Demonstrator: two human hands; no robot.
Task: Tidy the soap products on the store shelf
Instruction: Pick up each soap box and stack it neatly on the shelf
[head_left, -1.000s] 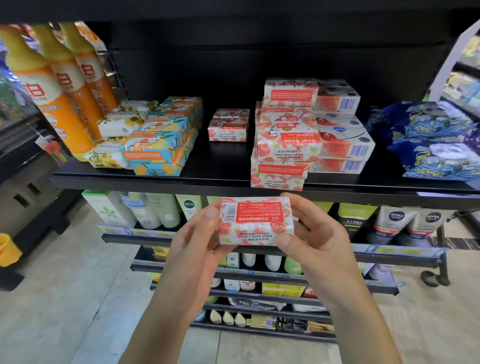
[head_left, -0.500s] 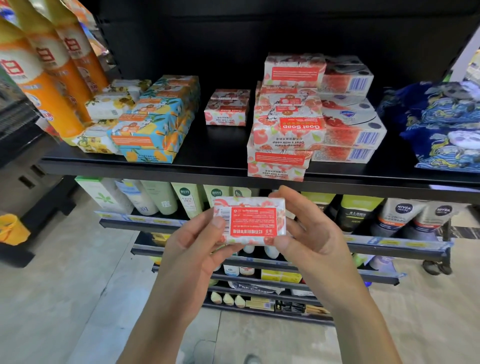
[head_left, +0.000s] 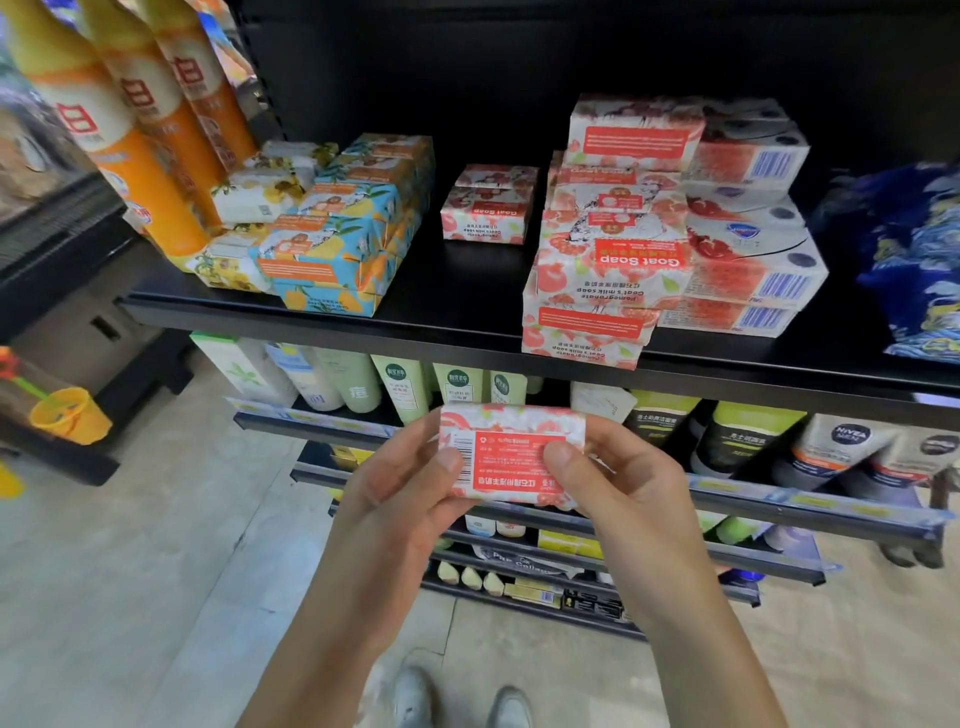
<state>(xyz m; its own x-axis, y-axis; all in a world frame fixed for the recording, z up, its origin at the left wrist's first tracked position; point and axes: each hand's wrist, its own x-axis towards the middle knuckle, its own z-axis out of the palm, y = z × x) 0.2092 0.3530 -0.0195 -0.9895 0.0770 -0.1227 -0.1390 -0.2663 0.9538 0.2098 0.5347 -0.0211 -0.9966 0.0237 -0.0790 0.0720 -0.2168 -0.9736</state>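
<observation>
A: What's nearest?

B: One soap box (head_left: 511, 452), held in both hands in front of the lower shelves, below the top shelf (head_left: 467, 312). The left hand (head_left: 400, 488) pinches its left end and the right hand (head_left: 623, 483) its right end. The fingers (head_left: 447, 462) curl round it, with both thumbs on the red label, which reads upside down.

A: Which step is that?

B: Sorting, I'd judge: the box is off the shelf and needs a place.

A: And next?

B: Farther back, the matching red stack (head_left: 608, 260) sits crooked at the shelf's near edge, with a small red pile (head_left: 485, 208) to its left. The move calls for lifting the box and setting it square on one of them.
</observation>
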